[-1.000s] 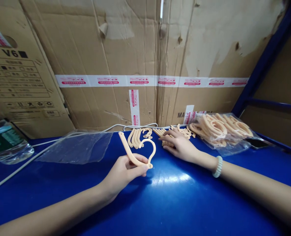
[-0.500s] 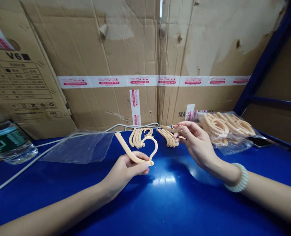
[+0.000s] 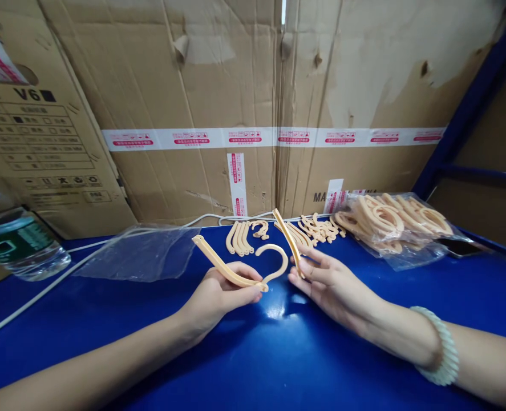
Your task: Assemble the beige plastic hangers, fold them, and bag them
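"What do you see, and how is it held?"

"Two bare hands, apart from each other, above a blue table. The left hand pinches a curved peach strip near its lower end, where a hook meets it. Gripping there probably steadies both parts, with the hook standing up uncovered."

"And the other side?"

"The right hand has thumb and fingers clamped on the lower end of a second strip, leaving its long part slanting up and away. It's just beside the hook; they look apart."

"Why the sorting behind?"

"For easy reach, I'd guess: a left row and right row of strips, plus a jumbled pile of small pieces. A plastic bag of parts sits further right."
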The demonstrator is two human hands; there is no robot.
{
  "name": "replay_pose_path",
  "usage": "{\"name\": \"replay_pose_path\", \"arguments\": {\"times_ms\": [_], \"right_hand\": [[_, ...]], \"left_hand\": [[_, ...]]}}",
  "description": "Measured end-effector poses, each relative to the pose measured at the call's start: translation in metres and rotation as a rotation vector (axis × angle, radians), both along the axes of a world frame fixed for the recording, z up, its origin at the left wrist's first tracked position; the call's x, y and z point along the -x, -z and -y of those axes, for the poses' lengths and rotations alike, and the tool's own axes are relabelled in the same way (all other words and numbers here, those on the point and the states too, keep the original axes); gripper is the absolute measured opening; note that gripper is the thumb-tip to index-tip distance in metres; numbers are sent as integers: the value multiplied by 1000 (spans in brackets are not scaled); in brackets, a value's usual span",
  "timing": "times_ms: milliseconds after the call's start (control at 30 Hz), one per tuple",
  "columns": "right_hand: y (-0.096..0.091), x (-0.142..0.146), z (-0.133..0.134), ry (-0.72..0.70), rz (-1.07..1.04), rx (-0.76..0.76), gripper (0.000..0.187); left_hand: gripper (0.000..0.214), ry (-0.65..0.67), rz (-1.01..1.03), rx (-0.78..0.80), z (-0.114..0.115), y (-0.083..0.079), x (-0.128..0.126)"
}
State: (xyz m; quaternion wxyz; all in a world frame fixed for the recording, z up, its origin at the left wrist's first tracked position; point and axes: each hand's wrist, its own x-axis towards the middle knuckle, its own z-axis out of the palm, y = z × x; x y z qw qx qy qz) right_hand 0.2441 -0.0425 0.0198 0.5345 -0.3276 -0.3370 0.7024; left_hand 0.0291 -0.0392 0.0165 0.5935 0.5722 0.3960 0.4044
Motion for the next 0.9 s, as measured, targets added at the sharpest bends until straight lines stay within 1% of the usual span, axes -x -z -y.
{"name": "replay_pose_path", "arguments": {"times_ms": [100, 200, 300, 433, 600, 667, 767, 900], "right_hand": [[4, 4, -2, -123, 9, -24, 31], [6, 7, 1, -143, 31, -19, 26], [7, 9, 4, -145, 36, -32, 28], [9, 11, 8, -206, 8, -63, 30], [10, 14, 11, -240, -7, -98, 31], [10, 13, 11, -228, 15, -96, 33], [9, 12, 10, -190, 55, -95, 35], [8, 10, 7, -177, 154, -121, 34]], "left_hand": [[20, -12, -72, -33, 2, -2, -1], [19, -25, -118, -53, 2, -4, -1], [20, -31, -143, -65, 3, -3, -2], [19, -5, -201, -100, 3, -1, -4], [10, 119, -256, -155, 4, 1, -7], [11, 120, -245, -162, 4, 1, -7], [15, 67, -227, -168, 4, 0, -5], [13, 116, -230, -187, 4, -1, -2]]}}
